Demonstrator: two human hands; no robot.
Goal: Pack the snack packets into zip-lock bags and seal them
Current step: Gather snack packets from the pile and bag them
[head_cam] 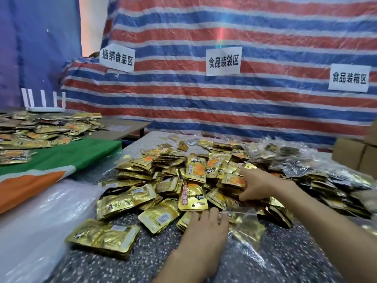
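Right hand (255, 186) is dug into the pile of snack packets (163, 180), fingers curled, thumb on top, gripping an orange-print packet (234, 180) at the pile's right side. It may have more than one (can't tell how many, the fingers are buried).

Left hand (206, 227) is palm down at the near edge of the pile. Its fingers are mostly straight, laid on a stack of gold packets and touching the mouth edge of the zip-lock bag (244, 223). No clear pinch on it.

The bag lies flat on the speckled table (142, 262), just right of the left hand and below the right one. There are gold packets inside, and the mouth faces the pile.

Around it:
- filled clear bags (295, 160) heaped on the right, touching the pile
- cardboard boxes (355, 156) at the far right
- clear plastic sheet (40, 221) at near left
- green-orange cloth (61, 160) on the left table, with more packets (40, 135) and a white router (44, 101) behind
- striped tarp (224, 109) as backdrop, with three paper signs (223, 61) on it
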